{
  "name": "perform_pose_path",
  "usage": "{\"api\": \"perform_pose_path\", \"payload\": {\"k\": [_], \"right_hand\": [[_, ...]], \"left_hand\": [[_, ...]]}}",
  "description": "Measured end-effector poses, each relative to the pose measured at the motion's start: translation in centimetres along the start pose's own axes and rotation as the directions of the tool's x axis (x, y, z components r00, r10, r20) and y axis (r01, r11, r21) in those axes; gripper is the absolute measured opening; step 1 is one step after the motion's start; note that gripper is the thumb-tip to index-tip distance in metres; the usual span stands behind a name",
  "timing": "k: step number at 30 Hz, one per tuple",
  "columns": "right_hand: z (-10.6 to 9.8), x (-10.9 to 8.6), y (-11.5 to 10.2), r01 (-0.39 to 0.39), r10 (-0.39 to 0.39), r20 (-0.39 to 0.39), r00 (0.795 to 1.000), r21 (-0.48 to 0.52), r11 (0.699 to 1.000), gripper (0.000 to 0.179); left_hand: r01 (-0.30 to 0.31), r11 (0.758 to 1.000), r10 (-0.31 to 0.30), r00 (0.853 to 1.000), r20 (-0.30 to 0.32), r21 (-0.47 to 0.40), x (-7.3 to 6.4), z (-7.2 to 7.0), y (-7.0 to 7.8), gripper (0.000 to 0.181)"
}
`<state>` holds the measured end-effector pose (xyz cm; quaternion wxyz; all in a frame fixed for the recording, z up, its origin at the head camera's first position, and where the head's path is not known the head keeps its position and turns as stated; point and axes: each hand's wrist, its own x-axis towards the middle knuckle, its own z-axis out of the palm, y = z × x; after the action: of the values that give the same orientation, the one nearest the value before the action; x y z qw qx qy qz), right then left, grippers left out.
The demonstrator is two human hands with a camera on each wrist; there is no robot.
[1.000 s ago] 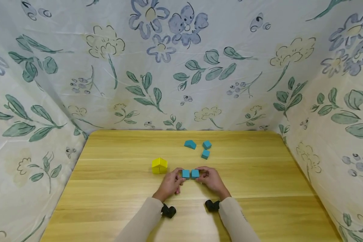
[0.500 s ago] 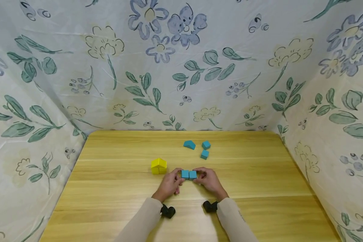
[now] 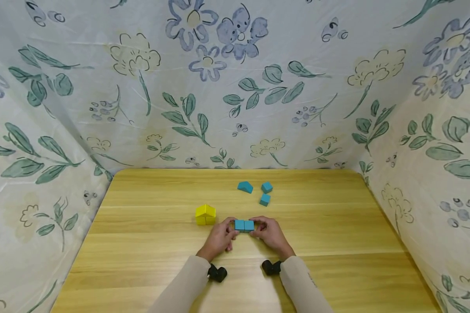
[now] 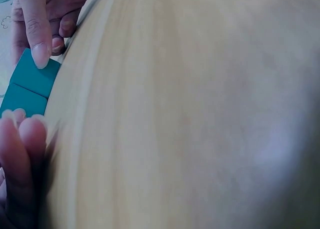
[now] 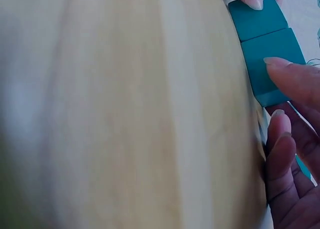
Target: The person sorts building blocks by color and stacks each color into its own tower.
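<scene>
Two blue cube blocks sit side by side on the table, faces together. My left hand (image 3: 219, 238) pinches the left blue block (image 3: 240, 225) by its outer side. On the other side, my right hand (image 3: 273, 235) pinches the right blue block (image 3: 249, 225) between thumb and fingers. In the right wrist view the right thumb (image 5: 290, 79) lies on the near face of its block (image 5: 267, 56), and a thin seam divides the two blocks. The left wrist view shows both blocks (image 4: 22, 100) in a row between the fingertips of the two hands.
Just left of the left hand stands a small yellow block house (image 3: 205, 215), a pointed roof on two blocks. Farther back lie a blue roof-shaped block (image 3: 245, 187) and two loose blue blocks, one behind (image 3: 266, 188) the other (image 3: 264, 200). Floral cloth (image 3: 235, 130) surrounds the wooden table (image 3: 149, 243).
My right hand has slid its blue block leftward, closing the gap to the left block. My left hand stays nearly in place, still holding its block.
</scene>
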<state>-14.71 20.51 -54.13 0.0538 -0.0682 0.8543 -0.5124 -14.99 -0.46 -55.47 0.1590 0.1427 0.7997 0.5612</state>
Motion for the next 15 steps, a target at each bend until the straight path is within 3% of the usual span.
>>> {"api": "perform_pose_path", "payload": {"k": [15], "right_hand": [[0.21,-0.09,-0.16,-0.023,0.023,-0.027,0.999,-0.001,1.000,0.036]], "left_hand": [[-0.007,1.000,0.007,1.000,-0.003,0.001,0.04,-0.05,0.01,0.038]]}}
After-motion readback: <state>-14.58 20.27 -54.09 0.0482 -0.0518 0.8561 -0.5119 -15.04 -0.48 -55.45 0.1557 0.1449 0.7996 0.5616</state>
